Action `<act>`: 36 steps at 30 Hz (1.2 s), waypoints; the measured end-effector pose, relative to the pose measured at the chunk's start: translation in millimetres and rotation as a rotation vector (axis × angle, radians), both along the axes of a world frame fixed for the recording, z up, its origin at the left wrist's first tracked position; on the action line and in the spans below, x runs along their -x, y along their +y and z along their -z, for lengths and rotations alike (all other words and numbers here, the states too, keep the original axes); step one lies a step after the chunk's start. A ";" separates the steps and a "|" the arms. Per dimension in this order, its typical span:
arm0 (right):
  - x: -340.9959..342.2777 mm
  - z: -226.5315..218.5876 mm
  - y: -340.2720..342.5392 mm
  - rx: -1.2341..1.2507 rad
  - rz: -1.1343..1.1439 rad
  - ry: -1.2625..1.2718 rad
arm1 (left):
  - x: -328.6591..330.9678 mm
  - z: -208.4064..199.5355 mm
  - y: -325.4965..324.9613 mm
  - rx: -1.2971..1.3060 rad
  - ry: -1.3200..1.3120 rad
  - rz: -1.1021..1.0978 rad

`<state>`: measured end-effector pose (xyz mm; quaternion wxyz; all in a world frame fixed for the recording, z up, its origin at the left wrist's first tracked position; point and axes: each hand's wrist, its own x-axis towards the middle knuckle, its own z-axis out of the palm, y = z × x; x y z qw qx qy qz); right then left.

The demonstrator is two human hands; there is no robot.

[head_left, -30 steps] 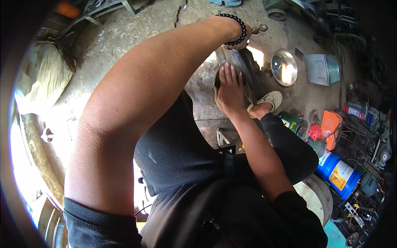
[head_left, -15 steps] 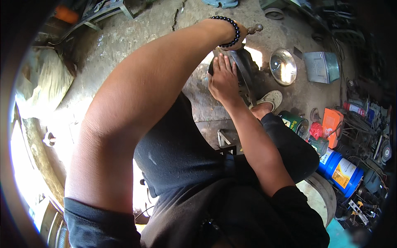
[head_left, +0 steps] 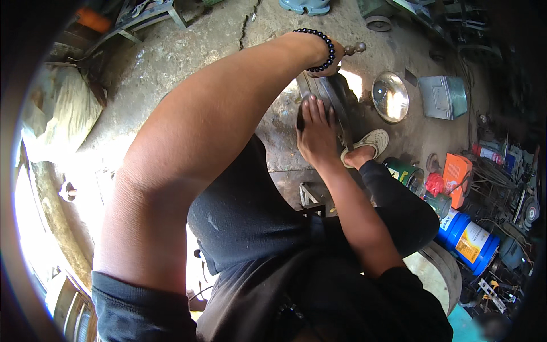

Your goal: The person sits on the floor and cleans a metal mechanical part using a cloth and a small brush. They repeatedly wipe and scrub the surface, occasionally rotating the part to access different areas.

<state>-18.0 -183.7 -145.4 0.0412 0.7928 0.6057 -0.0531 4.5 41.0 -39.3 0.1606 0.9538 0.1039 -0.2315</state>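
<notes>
At the top centre, my left hand (head_left: 333, 61), with a black bead bracelet at its wrist, is closed round a handle. The handle's dark knobbed end (head_left: 357, 48) sticks out past my fist. Below it, my right hand (head_left: 318, 137) presses, fingers stretched and slightly apart, on a dark flat pad (head_left: 300, 118), mostly hidden under the palm. Beneath and beside the fingers runs a long, dark, narrow piece (head_left: 326, 90), reaching from near my left hand down toward my foot. I cannot make out its kind.
My right foot in a pale clog (head_left: 375, 140) rests beside the work. To the right stand a shiny metal bowl (head_left: 390, 97), a clear bin (head_left: 443, 97), an orange case (head_left: 458, 178) and a blue bucket (head_left: 470, 241). A metal frame (head_left: 149, 17) stands at the far left.
My right hand has slid toward me and slightly right, with the dark pad under it. My left hand has shifted slightly right and nearer, still on the handle.
</notes>
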 end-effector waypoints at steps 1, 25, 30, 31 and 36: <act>-0.3 0.2 -10.0 0.035 0.006 -0.036 | -6.1 2.4 1.7 -0.002 0.056 0.020; -1.6 -5.3 -20.0 0.156 0.005 -0.062 | -12.4 3.7 -4.1 -0.013 0.051 0.029; -1.2 5.0 51.6 -0.043 -0.066 0.063 | -2.9 21.1 6.1 -0.001 0.028 -0.098; -8.5 6.7 57.9 -0.045 -0.045 0.062 | -11.7 27.4 2.2 0.018 -0.001 -0.076; -1.9 -2.1 10.2 0.018 -0.025 -0.018 | -15.3 11.3 -2.0 0.050 0.066 -0.025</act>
